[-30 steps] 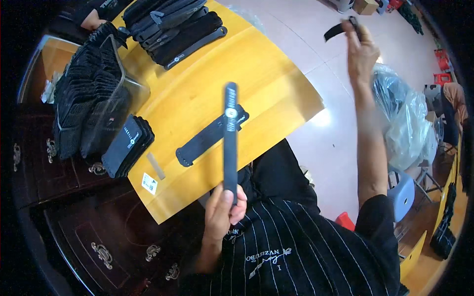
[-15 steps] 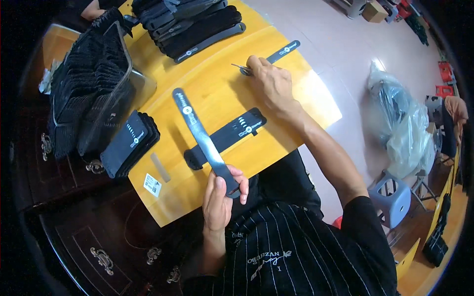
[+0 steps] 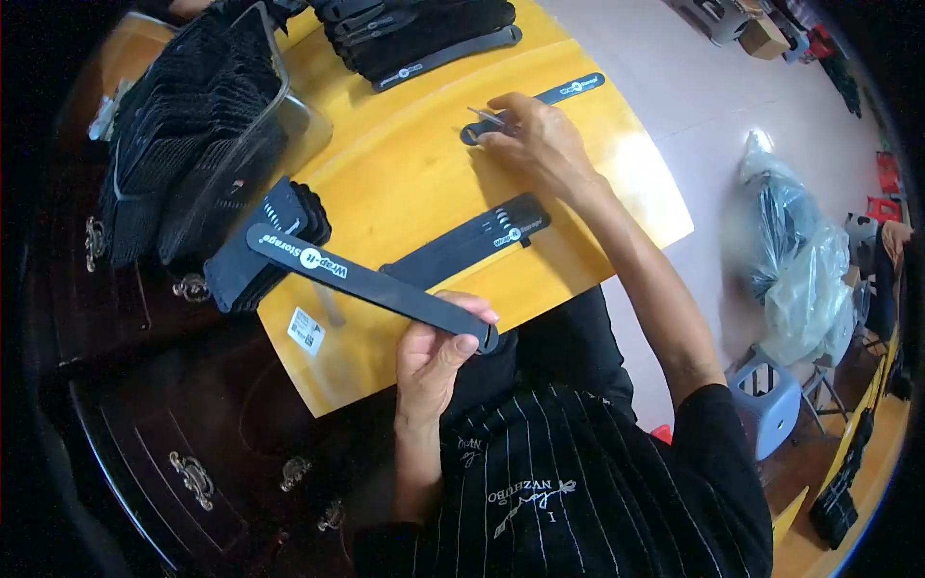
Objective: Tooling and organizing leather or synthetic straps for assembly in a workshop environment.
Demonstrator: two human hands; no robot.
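My left hand (image 3: 431, 371) pinches a long black strap (image 3: 371, 285) by its slotted end, between thumb and fingers. The strap points up and left over the table, and its far end overlaps a stack of black straps (image 3: 252, 255). In my right hand (image 3: 544, 144) is a thin, pointed metal tool (image 3: 485, 117), its kind partly hidden by the fingers. That hand is over another black strap (image 3: 575, 89) lying flat at the table's far right. Between my hands lies a wider black strap bundle (image 3: 462, 245) with white print.
A clear bin (image 3: 279, 91) packed with black straps stands at the left. More strap stacks (image 3: 424, 43) lie at the back of the yellow table (image 3: 385, 144). A white label (image 3: 305, 332) is near its front edge. A blue stool (image 3: 768, 409) and plastic bags (image 3: 805, 260) are right.
The strap in my left hand has swung left and lower, toward the stack. My right thumb and forefinger have spread apart near the strap's slotted end. The whole view has shifted slightly.
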